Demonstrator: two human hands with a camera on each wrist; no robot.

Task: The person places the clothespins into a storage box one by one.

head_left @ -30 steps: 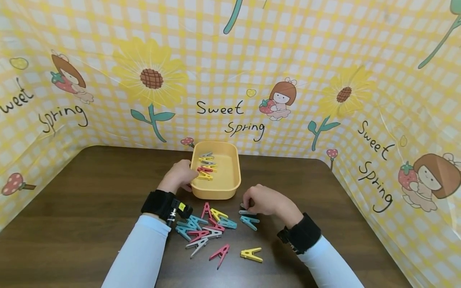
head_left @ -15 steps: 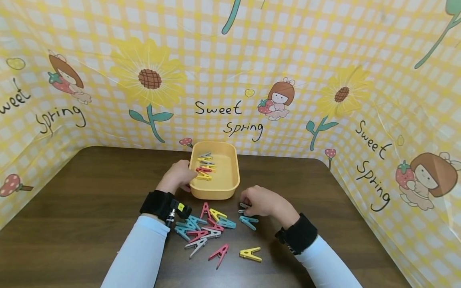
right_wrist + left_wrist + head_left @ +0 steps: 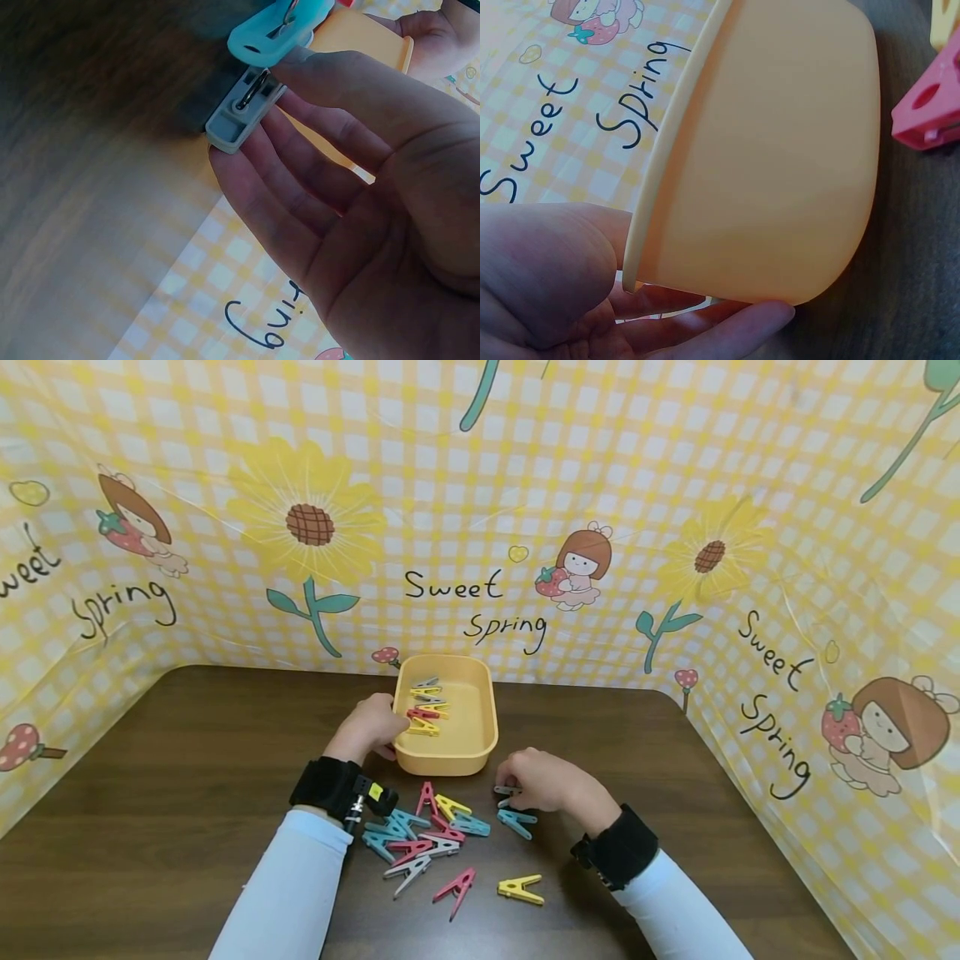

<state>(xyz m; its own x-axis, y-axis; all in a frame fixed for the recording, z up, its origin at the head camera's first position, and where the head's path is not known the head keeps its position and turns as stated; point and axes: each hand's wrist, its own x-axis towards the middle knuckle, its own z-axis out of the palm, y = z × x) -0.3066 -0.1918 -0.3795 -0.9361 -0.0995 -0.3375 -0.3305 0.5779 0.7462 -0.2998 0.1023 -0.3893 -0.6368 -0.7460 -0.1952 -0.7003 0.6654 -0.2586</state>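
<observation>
The head view is bright, while in the dimmer right wrist view the tabletop (image 3: pixel 82 142) blurs.

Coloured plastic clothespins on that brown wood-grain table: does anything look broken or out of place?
Nothing looks broken or spilled. The coloured plastic clothespins jumbled near the yellow rectangular plastic tray just look untidier than those lined up inside it.

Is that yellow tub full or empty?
The tub is partly filled: several grey, yellow and red clothespins lie along its left side, by the left hand, while its right side shows bare floor.
</observation>
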